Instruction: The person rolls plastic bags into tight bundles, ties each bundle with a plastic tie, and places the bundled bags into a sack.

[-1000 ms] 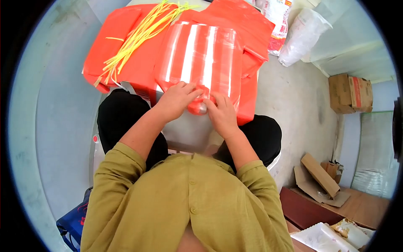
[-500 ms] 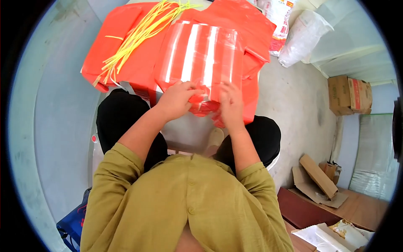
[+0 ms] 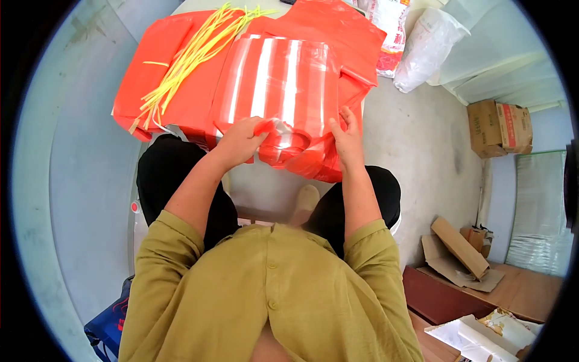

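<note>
A red plastic bag with shiny white stripes [image 3: 274,78] lies in front of me, its near end crumpled and hanging over the table edge. My left hand [image 3: 241,143] pinches the left side of that near end between thumb and fingers. At the right side, my right hand [image 3: 348,140] touches the plastic with thumb and fingers apart. More plain red plastic bags [image 3: 329,21] lie under and behind the striped one. To the left, a bundle of yellow ties [image 3: 190,63] rests on the red plastic.
The pale table [image 3: 196,6] shows behind the bags. White printed sacks [image 3: 429,45] stand at the back right. A cardboard box [image 3: 499,128] is against the right wall, and flattened cardboard [image 3: 458,256] lies on a brown surface. At lower left is a blue bag [image 3: 108,326].
My hands have moved apart, the right one outward to the right with its fingers spreading. The near end of the striped bag has widened between them. The view has shifted slightly.
</note>
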The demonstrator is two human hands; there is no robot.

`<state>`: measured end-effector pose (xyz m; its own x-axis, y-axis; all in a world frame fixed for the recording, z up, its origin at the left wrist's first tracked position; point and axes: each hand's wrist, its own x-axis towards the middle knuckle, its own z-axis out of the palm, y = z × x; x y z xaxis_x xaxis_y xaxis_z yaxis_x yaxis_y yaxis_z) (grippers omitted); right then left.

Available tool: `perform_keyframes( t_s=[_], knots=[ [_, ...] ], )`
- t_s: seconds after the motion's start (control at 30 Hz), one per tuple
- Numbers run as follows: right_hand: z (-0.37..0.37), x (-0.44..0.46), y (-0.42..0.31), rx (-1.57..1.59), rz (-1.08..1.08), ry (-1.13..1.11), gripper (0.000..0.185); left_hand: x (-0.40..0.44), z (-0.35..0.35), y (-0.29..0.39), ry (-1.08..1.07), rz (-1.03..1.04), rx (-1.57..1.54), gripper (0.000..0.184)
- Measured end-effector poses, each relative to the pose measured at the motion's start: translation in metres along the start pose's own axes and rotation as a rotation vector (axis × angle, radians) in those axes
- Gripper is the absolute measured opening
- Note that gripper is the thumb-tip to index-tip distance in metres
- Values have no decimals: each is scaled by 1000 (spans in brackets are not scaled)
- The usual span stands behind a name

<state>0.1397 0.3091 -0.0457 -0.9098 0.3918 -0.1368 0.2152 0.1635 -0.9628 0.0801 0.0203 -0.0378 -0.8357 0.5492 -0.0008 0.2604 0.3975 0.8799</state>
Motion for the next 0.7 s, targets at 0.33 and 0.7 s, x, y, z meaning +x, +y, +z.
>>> perform_keyframes(
  t_s=[0.33, 0.7],
  knots=[
    [-7, -42, -5, 144, 13, -82, 72, -4, 2, 1, -70, 66, 181, 34],
    [-40, -127, 47, -195, 141, -250, 41, -20, 5, 11, -104, 357, 609, 52]
  ],
)
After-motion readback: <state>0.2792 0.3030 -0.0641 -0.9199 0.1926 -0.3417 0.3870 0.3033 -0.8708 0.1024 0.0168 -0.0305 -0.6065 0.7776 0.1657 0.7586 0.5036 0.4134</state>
